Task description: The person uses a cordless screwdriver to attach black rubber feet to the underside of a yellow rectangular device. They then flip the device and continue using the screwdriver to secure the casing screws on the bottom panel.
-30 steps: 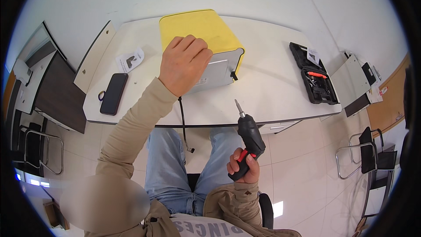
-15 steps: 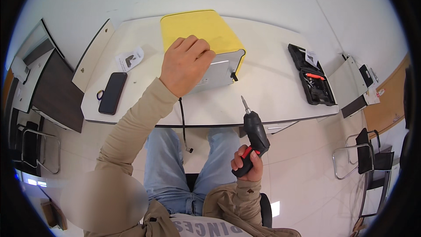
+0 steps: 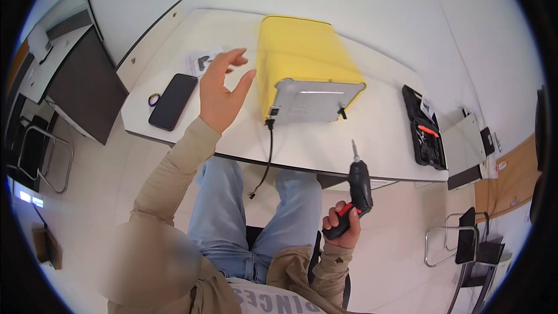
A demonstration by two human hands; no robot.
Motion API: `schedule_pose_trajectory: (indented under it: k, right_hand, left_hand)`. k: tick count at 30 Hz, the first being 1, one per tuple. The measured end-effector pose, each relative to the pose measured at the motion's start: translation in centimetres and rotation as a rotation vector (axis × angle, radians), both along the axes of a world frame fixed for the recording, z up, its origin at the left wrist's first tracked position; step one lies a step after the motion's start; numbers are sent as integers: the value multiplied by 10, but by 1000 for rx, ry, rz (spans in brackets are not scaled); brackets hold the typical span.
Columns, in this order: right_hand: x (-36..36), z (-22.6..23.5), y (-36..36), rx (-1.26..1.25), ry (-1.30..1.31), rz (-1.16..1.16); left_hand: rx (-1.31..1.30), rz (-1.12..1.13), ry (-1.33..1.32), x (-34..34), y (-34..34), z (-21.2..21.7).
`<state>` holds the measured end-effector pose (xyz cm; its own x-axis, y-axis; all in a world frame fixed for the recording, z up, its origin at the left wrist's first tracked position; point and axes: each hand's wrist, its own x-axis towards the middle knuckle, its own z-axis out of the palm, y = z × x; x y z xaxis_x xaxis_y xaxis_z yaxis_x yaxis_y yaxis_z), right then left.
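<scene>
1 yellow appliance point(image 3: 306, 61), 1 electric screwdriver point(image 3: 356, 197), 1 phone point(image 3: 172, 101), perhaps 1 toolcase point(image 3: 427, 131)

Bare tabletop point(image 3: 372, 134) right of yellow appliance point(image 3: 305, 58)

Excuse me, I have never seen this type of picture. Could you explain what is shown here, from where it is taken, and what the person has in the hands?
The picture comes from a wide fisheye camera worn on a person's head, looking down, so straight edges bend. The person sits at a white table. On it lie a yellow appliance on its side with a black cord hanging down, a black phone and an open tool case. The left hand is raised and open beside the appliance, holding nothing. The right hand, lower, over the lap, grips a black electric screwdriver pointing upward.
</scene>
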<state>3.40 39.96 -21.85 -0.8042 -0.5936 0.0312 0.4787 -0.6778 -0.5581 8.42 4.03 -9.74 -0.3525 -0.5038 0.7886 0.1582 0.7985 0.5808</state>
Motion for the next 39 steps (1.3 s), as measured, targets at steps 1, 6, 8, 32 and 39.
schedule_pose_trajectory:
  k: [1,6,8,32,39]
  right_hand:
    - [-3,2,-1,4,28,0]
    - [-16,20,-10,6,54,-7]
    - [-23,29,-14,60,62,-28]
    - [-179,32,-35,3,88,-117]
    - [-176,29,-39,-81,67,-100]
  left_hand:
    - [57,1,-28,11,-6,-10]
    - [206,-89,-183,43,1,-59]
    - [227,-130,-307,54,9,-67]
    - [-257,277,-739,55,-154,-47]
    - [-333,202,-886,0,-196,-61]
